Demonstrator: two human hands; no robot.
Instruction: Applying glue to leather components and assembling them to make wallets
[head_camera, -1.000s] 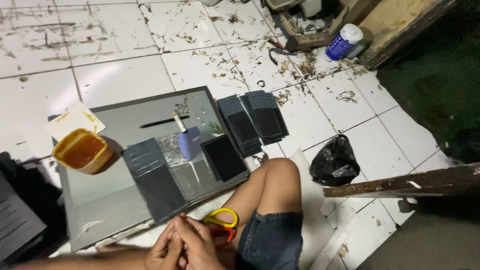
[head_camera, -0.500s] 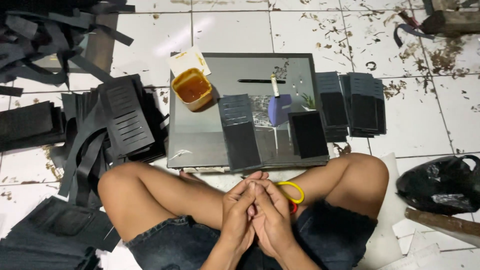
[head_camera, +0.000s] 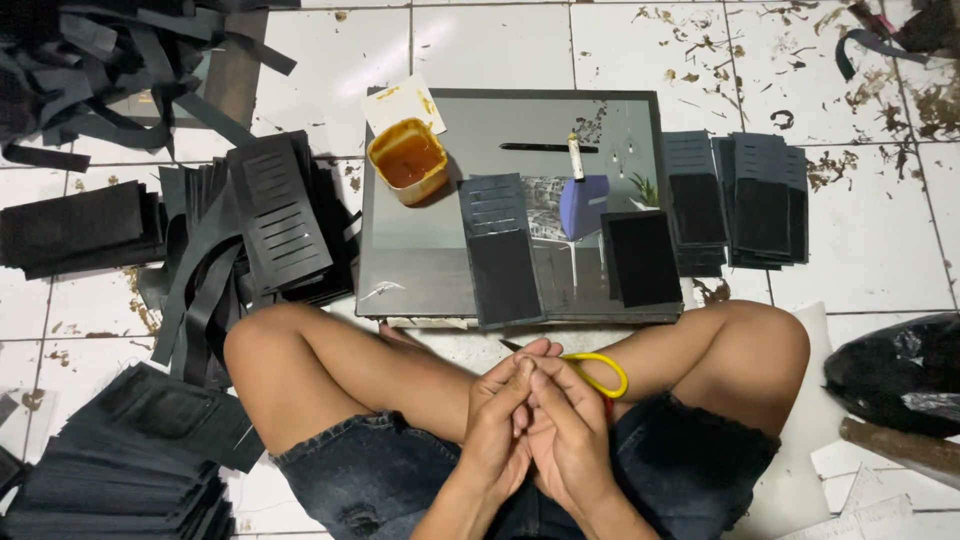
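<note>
Down in the lap, the left hand (head_camera: 497, 425) and the right hand (head_camera: 568, 432) were pressed together, fingers curled and interlaced over one another; whether anything small lay pinched between them could not be told. Just beside the right hand's fingertips lay a pair of scissors (head_camera: 590, 372) with yellow loop handles, resting against the inner side of the right leg, its dark blade tip poking out to the left near the knuckles. Neither hand clearly gripped the scissors.

Beyond the crossed bare legs, a grey glass-topped board (head_camera: 420, 270) lay flat on the white tiled floor (head_camera: 500, 45). On it sat an orange-stained glue tub (head_camera: 408, 160) at the upper left, a slotted black leather panel (head_camera: 500, 250) reaching over the board's near edge, a plain black leather piece (head_camera: 643, 260) to its right, and a brush (head_camera: 575, 157) standing in a blue holder. Stacks of black cut pieces (head_camera: 740, 200) rested just off the board's right edge. Left of the board, more slotted panels (head_camera: 278, 210) and loose strips lay heaped, with another stack (head_camera: 130, 470) near the left knee.
</note>
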